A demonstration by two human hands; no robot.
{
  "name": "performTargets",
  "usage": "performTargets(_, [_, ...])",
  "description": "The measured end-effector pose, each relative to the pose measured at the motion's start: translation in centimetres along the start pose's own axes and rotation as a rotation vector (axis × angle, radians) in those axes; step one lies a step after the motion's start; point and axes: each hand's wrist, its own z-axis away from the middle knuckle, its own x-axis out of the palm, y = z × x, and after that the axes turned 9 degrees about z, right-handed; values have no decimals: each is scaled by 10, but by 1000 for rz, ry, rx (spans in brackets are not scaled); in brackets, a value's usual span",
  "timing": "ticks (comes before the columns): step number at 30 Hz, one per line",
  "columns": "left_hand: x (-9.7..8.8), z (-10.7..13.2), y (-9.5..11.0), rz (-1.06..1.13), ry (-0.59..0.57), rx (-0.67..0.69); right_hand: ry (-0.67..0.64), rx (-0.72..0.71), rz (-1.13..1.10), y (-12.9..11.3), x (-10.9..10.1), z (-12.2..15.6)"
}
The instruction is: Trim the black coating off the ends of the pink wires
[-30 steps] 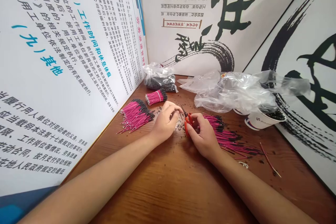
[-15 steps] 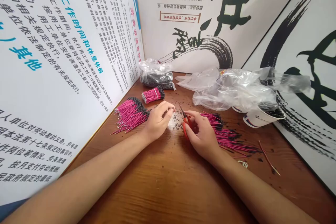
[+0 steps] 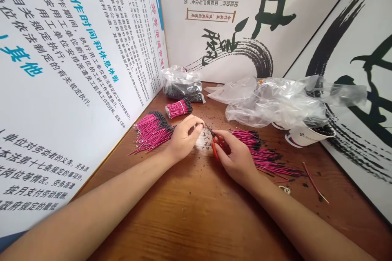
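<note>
Three printed boards [image 3: 70, 57] wall your wooden tabletop [image 3: 196, 220], with crumpled clear plastic bags [image 3: 275, 104] at the back and a tilted paper cup [image 3: 309, 136] against them. Pink, black-tipped wire bundles lie either side of your hands, one [image 3: 151, 132] left, one [image 3: 260, 157] right, and a small tied bunch [image 3: 179, 108] beyond. Your right hand [image 3: 237, 159] is clenched on red-handled snips [image 3: 217, 147]; your left hand [image 3: 183, 140] curls just beside the blades, its grip impossible to tell, over black scraps [image 3: 206, 145].
</note>
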Motion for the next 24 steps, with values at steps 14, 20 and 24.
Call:
performTargets(14, [0,0,2,4,-16,-14,-33,19,-12,-4,-2,0])
performTargets(20, [0,0,2,7,-19,-21,-43,30,-29,-3,-1,-1])
performTargets(24, [0,0,1,9,-20,-16,-44,23,-27,-4,-2,0])
